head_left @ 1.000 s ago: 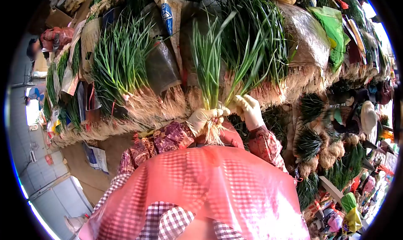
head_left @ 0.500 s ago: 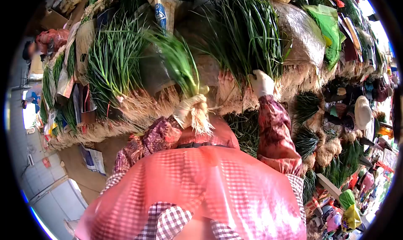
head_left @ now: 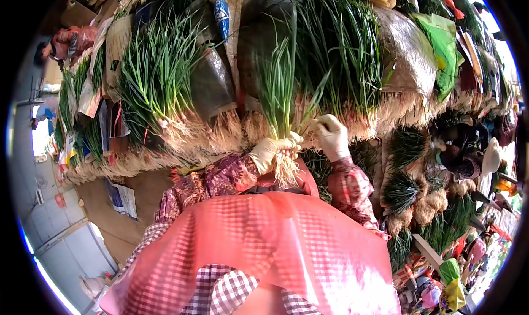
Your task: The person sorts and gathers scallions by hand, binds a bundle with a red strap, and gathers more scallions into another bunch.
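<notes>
My left hand [head_left: 271, 151], in a pale glove, is closed round the lower stems of a bunch of green onions [head_left: 277, 92]. The leaves stand upright above the fist and the stringy roots hang below it. Just to the right, my right hand [head_left: 332, 137], gloved too, has its fingers bent together near a thin green stalk that leans up to the right; its base is hidden by the fingertips. Behind both hands lies a long pile of green onions [head_left: 341, 56], roots facing me.
Another loose bunch [head_left: 160, 78] rests on the pile at the left. A green bag [head_left: 438, 50] and plastic sheets cover parts of the pile. At the right are tied bundles [head_left: 405, 196] and a person [head_left: 460, 150]. Another person [head_left: 69, 42] is at the upper left.
My right hand went to the pile at the right and has come back beside my left hand. The held bunch swung left, then returned upright near the middle.
</notes>
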A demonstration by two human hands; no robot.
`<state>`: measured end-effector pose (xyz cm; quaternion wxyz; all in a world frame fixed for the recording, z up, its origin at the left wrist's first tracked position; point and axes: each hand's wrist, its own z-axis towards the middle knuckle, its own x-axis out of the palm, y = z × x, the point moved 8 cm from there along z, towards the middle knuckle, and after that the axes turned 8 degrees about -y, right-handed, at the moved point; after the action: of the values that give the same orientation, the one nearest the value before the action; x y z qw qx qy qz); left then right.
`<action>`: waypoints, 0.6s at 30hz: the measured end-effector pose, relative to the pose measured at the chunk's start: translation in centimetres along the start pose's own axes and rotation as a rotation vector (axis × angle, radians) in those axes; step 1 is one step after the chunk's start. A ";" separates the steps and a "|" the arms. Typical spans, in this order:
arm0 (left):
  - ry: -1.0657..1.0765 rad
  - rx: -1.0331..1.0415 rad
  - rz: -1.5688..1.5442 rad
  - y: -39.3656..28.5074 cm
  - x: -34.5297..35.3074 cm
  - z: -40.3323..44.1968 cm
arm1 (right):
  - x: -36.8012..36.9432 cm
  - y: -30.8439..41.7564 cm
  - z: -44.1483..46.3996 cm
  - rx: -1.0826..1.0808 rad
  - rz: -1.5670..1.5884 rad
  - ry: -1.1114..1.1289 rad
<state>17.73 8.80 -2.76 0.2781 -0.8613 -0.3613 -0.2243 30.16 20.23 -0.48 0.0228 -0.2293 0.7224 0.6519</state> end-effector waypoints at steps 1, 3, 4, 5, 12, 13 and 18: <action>0.028 0.039 0.068 -0.4 -0.1 -0.3 | -0.8 -0.9 -0.1 0.180 0.053 0.039; 0.071 0.036 -0.010 -0.2 -0.4 0.0 | -1.1 -1.4 -1.4 0.262 -0.104 0.292; 0.094 0.037 -0.049 -0.2 -0.5 0.2 | -0.7 -1.8 -2.9 0.334 -0.405 0.495; 0.130 0.041 -0.053 -0.4 -0.2 0.0 | -0.3 -2.7 -3.6 0.197 -0.518 0.544; -0.086 -0.184 0.061 0.9 -0.7 -1.7 | 3.0 -0.6 -2.7 0.192 0.067 0.233; -0.029 -0.054 0.089 0.2 -0.4 -1.5 | 1.8 0.2 -1.6 0.008 -0.066 0.123; 0.077 0.019 0.047 -0.6 -0.1 -1.9 | 0.5 -2.4 -2.5 0.544 0.319 0.224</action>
<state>16.87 7.92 -1.24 0.3051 -0.8575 -0.3321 -0.2475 31.25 17.54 -2.51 -0.0988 -0.1690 0.8948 0.4013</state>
